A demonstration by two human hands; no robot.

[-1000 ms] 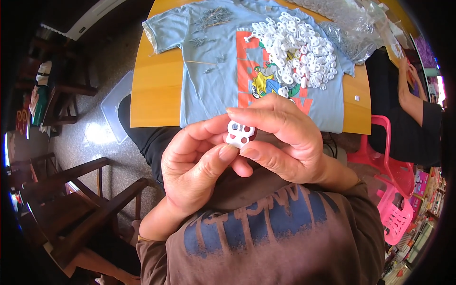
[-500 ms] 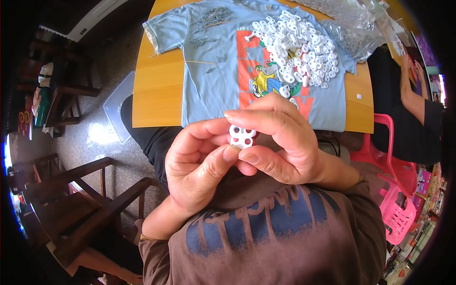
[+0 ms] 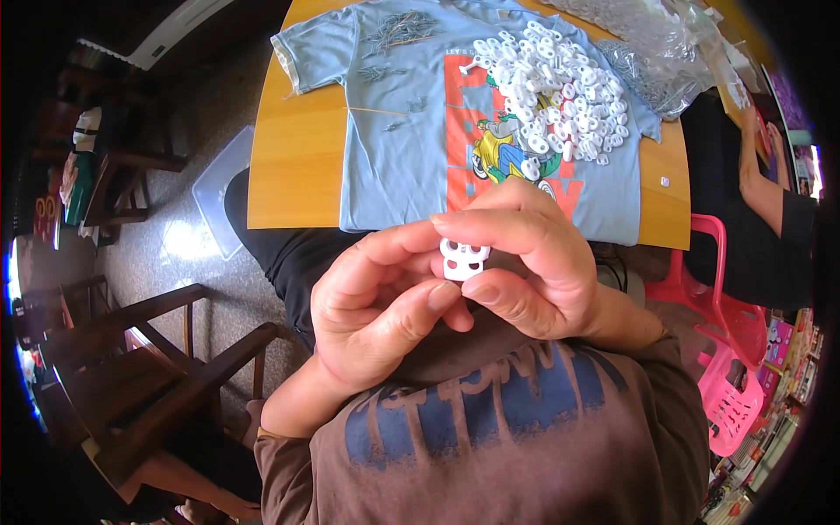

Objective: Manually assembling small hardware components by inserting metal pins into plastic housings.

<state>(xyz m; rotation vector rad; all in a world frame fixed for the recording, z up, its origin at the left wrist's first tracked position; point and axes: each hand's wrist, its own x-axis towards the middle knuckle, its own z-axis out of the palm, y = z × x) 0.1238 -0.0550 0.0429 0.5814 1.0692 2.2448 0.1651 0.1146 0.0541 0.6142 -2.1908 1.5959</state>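
Both hands are raised in front of my chest and pinch one small white plastic piece with holes [image 3: 463, 260]. My left hand [image 3: 378, 302] holds it from below with thumb and fingertips. My right hand [image 3: 525, 261] curls over it from the right, thumb pressed under the piece. Farther out, a light blue T-shirt with an orange print [image 3: 411, 131] lies flat on the yellow table [image 3: 293, 166]. On the shirt sit a heap of several similar white plastic pieces [image 3: 556, 96] and small piles of thin metal pins [image 3: 401, 28].
Clear plastic bags [image 3: 652, 44] lie at the table's far right. Another person's arm [image 3: 761, 188] reaches in at the right, beside pink plastic chairs [image 3: 726, 350]. Dark wooden chairs [image 3: 149, 350] stand at my left. A clear plastic lid [image 3: 219, 192] lies on the floor by the table.
Both hands have shifted slightly, turning the white piece between the fingertips. Nothing on the table has moved.
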